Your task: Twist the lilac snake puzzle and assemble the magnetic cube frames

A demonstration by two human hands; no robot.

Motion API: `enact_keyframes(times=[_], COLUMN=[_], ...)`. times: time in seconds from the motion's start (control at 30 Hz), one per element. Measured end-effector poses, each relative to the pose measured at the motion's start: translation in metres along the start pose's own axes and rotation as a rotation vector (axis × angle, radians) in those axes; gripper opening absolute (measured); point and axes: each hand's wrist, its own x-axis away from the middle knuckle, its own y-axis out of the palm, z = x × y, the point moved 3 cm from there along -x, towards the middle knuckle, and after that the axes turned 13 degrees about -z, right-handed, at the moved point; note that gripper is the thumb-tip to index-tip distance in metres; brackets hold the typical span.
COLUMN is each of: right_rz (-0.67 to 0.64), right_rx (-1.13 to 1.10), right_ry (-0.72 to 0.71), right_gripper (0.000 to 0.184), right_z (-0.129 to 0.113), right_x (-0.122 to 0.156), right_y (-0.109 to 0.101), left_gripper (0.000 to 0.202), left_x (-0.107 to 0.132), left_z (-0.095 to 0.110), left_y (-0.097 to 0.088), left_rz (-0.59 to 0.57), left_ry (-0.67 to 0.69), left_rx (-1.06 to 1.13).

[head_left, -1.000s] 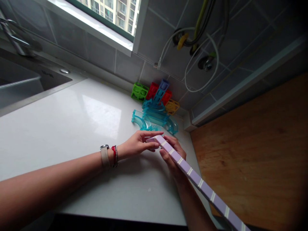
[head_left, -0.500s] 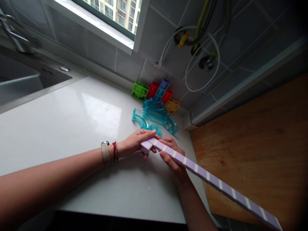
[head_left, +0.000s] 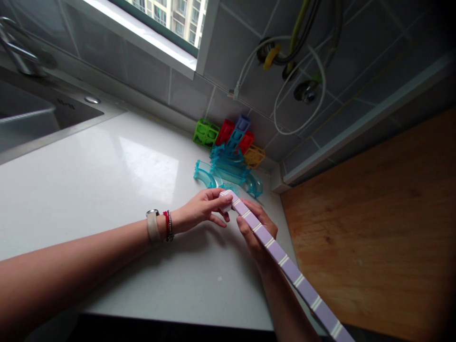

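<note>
A long purple strip of blocks (head_left: 285,262) with pale bands runs from my hands down to the lower right, past the counter's edge. My left hand (head_left: 203,208) pinches its far end block between thumb and fingers. My right hand (head_left: 254,230) grips the strip from below a little further along. Both hands hover just above the white countertop (head_left: 107,180). Right behind them lies a pile of clear teal curved track pieces (head_left: 228,173).
Green, red, blue and yellow lattice cubes (head_left: 230,135) stand against the tiled wall in the corner. A steel sink (head_left: 32,123) with a tap is at the far left. White cable and hoses (head_left: 295,71) hang on the wall. A wooden surface (head_left: 374,228) fills the right.
The strip's long free end swung from the right back toward me, and its far end rose slightly. My left hand shifted its pinch on the end block; my right hand kept its hold.
</note>
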Motion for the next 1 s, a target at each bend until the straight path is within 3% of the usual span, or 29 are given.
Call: enact_keyframes(times=[0.2, 0.4, 0.63, 0.8, 1.0], right_rz=[0.029, 0.022, 0.014, 0.086, 0.095], right_rx=[0.043, 0.141, 0.223, 0.291, 0.305], right_ry=[-0.039, -0.104, -0.135, -0.171, -0.218], right_gripper=[0.032, 0.038, 0.04, 0.04, 0.038], right_z=[-0.001, -0.003, 0.001, -0.001, -0.007], right_x=[0.0, 0.001, 0.0, 0.001, 0.001], right_y=[0.0, 0.006, 0.002, 0.004, 0.003], left_gripper=[0.037, 0.037, 0.038, 0.049, 0.04], left_x=[0.0, 0.004, 0.001, 0.002, 0.0], left_z=[-0.002, -0.011, -0.014, -0.016, -0.014], left_y=[0.005, 0.013, 0.013, 0.012, 0.01], left_rz=[-0.067, -0.156, -0.113, 0.026, 0.014], left_ry=[0.036, -0.029, 0.01, 0.005, 0.0], left_rx=[-0.022, -0.009, 0.087, 0.242, 0.156])
